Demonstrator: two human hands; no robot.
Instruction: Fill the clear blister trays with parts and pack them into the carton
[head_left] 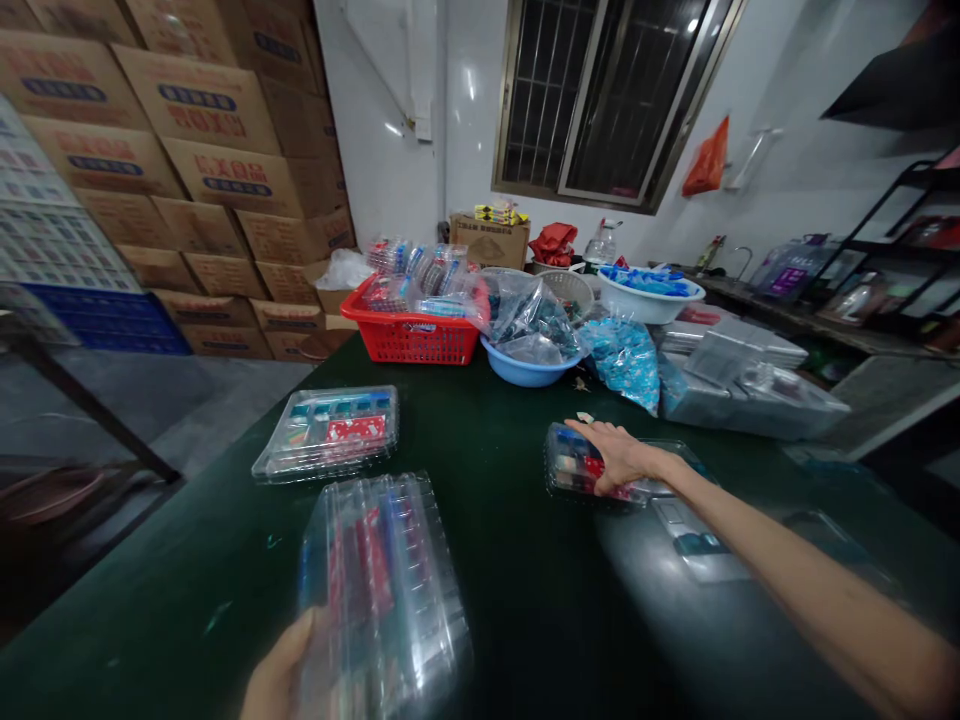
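The right hand lay palm down on a clear plastic pack that sat on the dark green table, on the near side of the red basket and off to the basket's right. Its fingers were stretched out flat over the lid, not curled round it. The pack's long axis ran across the table, left to right, directly beneath the palm, so this hand was much the nearer of the two.

The left hand was well short of the basket, close to the person's body, its fingers closed under a stack of clear packs tilted lengthwise towards the basket and blurred. A third pack rested alone just before the basket, slightly left.

Beside the basket on its right stood a blue bowl; to its left rose cardboard boxes printed in red and blue lettering I could not read. The red labels inside the packs were equally illegible.
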